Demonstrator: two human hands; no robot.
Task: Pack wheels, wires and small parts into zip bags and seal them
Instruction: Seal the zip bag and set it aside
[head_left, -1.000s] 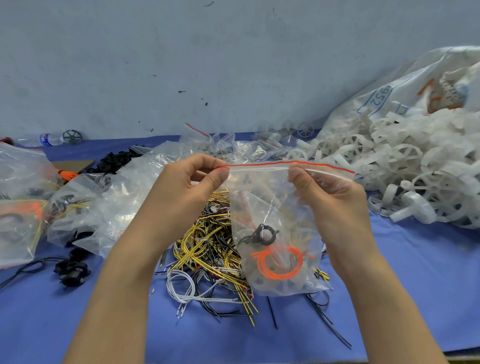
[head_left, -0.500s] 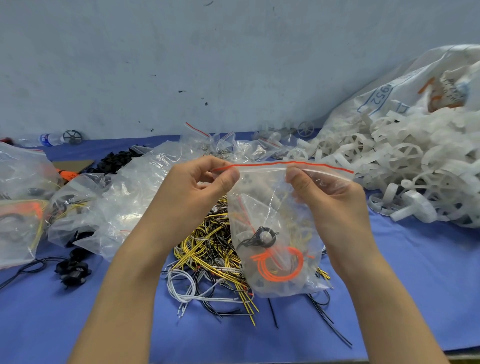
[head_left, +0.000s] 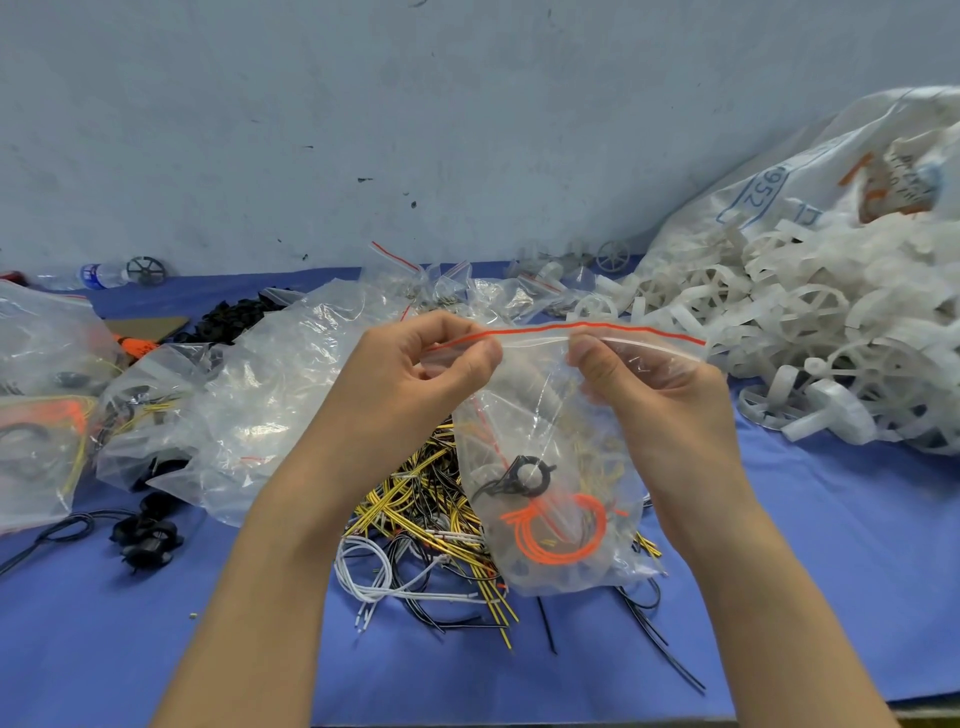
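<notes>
From the head camera, your left hand (head_left: 415, 369) and right hand (head_left: 644, 384) each pinch the red-striped top edge of the zip bag (head_left: 550, 431), held above the wire pile (head_left: 431, 519) at the worktop's (head_left: 831, 571) middle. Inside it lie an orange wire coil (head_left: 561, 530) and a black ring (head_left: 524, 475). White wheels (head_left: 831, 332) heap at the right edge.

Both hands up over the desk (head_left: 831, 545): left hand (head_left: 415, 374) and right hand (head_left: 649, 384) pinch the zip bag (head_left: 550, 457) along its red-lined top. Orange wire (head_left: 561, 530) sags inside below the grip, the wire pile (head_left: 431, 509) underneath.
</notes>
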